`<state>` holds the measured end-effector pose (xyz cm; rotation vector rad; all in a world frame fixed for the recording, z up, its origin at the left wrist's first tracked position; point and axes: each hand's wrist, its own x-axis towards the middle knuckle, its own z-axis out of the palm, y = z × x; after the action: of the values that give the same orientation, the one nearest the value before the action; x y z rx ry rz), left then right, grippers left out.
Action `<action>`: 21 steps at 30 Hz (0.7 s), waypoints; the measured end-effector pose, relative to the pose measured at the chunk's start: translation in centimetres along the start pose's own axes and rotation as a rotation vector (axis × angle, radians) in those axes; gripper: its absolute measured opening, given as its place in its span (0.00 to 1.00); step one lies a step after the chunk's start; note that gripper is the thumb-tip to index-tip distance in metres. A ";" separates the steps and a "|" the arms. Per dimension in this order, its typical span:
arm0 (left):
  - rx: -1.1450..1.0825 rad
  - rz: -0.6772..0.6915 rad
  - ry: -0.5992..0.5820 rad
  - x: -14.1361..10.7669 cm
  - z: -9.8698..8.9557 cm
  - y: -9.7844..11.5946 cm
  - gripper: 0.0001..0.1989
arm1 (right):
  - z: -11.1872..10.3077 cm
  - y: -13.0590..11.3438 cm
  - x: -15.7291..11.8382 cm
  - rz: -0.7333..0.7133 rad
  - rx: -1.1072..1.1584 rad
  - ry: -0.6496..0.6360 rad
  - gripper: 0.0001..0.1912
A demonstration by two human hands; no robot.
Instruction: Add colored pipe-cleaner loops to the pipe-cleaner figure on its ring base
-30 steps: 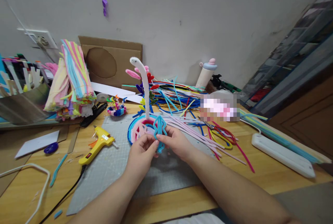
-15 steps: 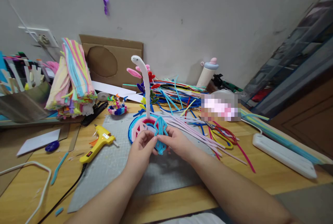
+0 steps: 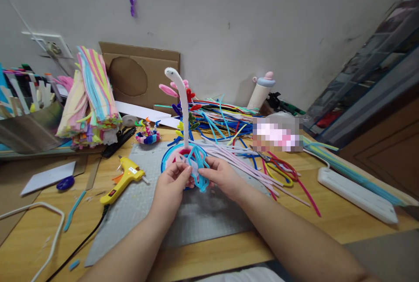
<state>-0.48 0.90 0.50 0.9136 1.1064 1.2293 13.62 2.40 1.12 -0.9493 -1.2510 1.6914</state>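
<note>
My right hand [image 3: 224, 178] pinches a light-blue shape bent from pipe cleaners [image 3: 200, 169] between thumb and fingers, over the mat. Close beside its left edge, my left hand [image 3: 173, 183] has thumb and fingertips pressed together; what is between them is hidden. Just behind both hands lies a round piece of blue, red and pink pipe cleaner coils [image 3: 167, 156]. A tall white fuzzy stem [image 3: 183, 107] with a curved top and a small dark eye rises behind it. Colourful leaf-like loops [image 3: 169, 90] stand next to that stem.
On the left lie a yellow glue gun [image 3: 126, 180] and its cord. Loose pipe cleaners [image 3: 242, 164] and scissors [image 3: 278, 173] lie to the right, near a white power strip [image 3: 356, 195]. A grey cutting mat [image 3: 131, 229] is under my hands. A bottle [image 3: 260, 94] stands behind.
The blue shape has turned and tilted in my right hand. My left thumb has drawn back a little to the left, off the shape's front.
</note>
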 end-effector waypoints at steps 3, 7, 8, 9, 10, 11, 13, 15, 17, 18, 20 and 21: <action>0.007 -0.006 -0.019 0.1 -0.1 0.0 0.13 | -0.1 0.0 0.0 0.009 -0.007 -0.003 0.12; -0.003 -0.004 0.002 0.1 -0.1 0.0 0.14 | -0.2 0.0 0.1 -0.006 -0.008 0.035 0.11; -0.006 -0.007 0.002 0.1 -0.1 -0.1 0.14 | -0.3 0.1 0.1 -0.007 -0.014 0.040 0.11; -0.010 -0.010 0.001 0.1 -0.1 -0.1 0.14 | -0.3 0.1 0.1 -0.003 -0.020 0.039 0.11; -0.011 -0.012 0.000 0.1 -0.1 -0.1 0.14 | -0.3 0.1 0.1 0.002 -0.027 0.034 0.11; -0.013 -0.011 0.000 0.1 -0.1 -0.1 0.14 | -0.4 0.1 0.1 0.003 -0.031 0.028 0.11; -0.012 -0.005 0.000 0.1 -0.1 -0.1 0.13 | -0.4 0.1 0.1 -0.006 -0.035 0.037 0.10; -0.009 -0.003 -0.004 0.0 -0.1 0.0 0.14 | -0.4 0.1 0.1 -0.015 -0.042 0.042 0.10; -0.011 -0.008 -0.022 -0.1 0.0 0.1 0.14 | -0.3 0.0 0.1 -0.006 -0.059 0.027 0.11; -0.015 -0.009 -0.031 -0.1 0.1 0.1 0.15 | -0.3 0.1 0.0 -0.002 -0.065 0.017 0.12; -0.028 -0.013 -0.053 -0.2 0.4 0.0 0.15 | -0.2 0.2 0.0 -0.017 -0.062 0.019 0.13; -0.032 -0.012 -0.066 -0.3 0.5 -0.1 0.16 | -0.2 0.3 0.0 -0.037 -0.052 0.033 0.13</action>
<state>-0.02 0.64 0.60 0.9155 1.0362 1.1954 13.76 2.45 0.82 -0.9760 -1.2884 1.6153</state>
